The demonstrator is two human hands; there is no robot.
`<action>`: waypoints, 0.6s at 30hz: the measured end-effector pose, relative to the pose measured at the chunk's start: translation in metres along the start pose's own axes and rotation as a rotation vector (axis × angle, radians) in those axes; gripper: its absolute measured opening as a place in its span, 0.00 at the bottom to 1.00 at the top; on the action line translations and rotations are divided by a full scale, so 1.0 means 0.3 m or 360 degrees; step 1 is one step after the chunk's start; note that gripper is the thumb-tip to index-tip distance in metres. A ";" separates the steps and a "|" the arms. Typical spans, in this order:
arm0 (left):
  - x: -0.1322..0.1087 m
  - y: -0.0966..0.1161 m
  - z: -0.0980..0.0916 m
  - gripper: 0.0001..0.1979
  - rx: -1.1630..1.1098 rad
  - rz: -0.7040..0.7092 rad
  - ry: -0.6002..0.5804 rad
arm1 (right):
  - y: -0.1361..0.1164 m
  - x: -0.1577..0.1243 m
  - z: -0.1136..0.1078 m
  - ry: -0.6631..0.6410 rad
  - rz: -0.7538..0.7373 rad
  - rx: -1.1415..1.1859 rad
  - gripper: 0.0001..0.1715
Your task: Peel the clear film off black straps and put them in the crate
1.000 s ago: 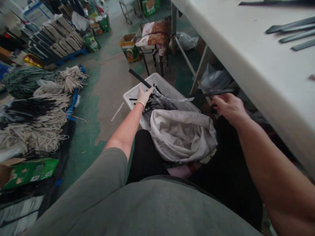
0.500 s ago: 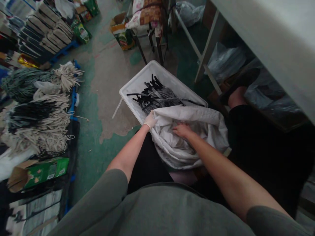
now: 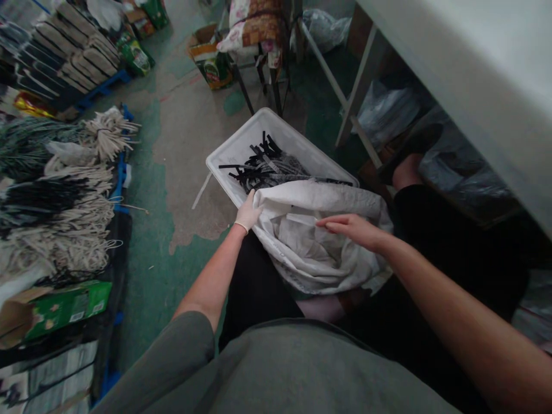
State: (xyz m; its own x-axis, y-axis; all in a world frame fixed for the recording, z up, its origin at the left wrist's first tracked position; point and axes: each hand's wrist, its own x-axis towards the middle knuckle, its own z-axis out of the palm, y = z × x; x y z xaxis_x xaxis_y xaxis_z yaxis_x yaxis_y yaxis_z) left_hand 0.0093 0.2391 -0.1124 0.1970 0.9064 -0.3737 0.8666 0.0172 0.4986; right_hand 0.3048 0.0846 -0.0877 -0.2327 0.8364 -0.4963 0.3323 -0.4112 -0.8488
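Note:
In the head view, a white woven sack [image 3: 319, 196] lies with its mouth open across the near end of a white plastic tub [image 3: 236, 196]. My left hand [image 3: 249, 213] grips the left edge of the sack's rim, fingers closed on the cloth. Over the opening, my right hand [image 3: 351, 227] points left with its fingers pressed together. A pale flat piece [image 3: 302, 219] shows at its fingertips; whether they pinch it is unclear. Black and grey strips [image 3: 276, 164] are heaped at the far end of the tub.
Bundles of cord [image 3: 77, 213] lie on a blue pallet at the left, with a green carton [image 3: 71, 307] nearby. A padded stool [image 3: 259, 31] stands beyond the tub. A white table [image 3: 483, 69] overhangs the right side, with plastic-wrapped goods [image 3: 386, 112] beneath.
My right hand has drawn back to the right from inside the sack's mouth, its fingers now together. My left hand keeps its grip on the rim. The whole view has shifted slightly.

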 end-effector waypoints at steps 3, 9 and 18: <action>-0.036 0.022 -0.003 0.37 -0.0012 0.0075 0.0122 | -0.077 -0.168 -0.037 0.0200 -0.0147 0.0782 0.22; -0.261 0.205 0.018 0.23 -0.1062 0.0603 -0.0090 | -0.227 -0.336 -0.002 0.0366 -0.0349 0.1049 0.21; -0.532 0.428 0.092 0.22 -0.1572 0.0543 -0.0923 | -0.399 -0.347 0.006 0.0512 -0.0649 0.0928 0.23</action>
State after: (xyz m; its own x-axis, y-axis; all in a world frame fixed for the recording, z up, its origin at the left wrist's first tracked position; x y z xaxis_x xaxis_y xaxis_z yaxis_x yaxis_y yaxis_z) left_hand 0.1018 0.0851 -0.0104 0.7461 0.6060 -0.2759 0.0522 0.3599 0.9315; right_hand 0.2877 0.0461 0.0653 0.0729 0.9898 -0.1227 -0.2774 -0.0980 -0.9557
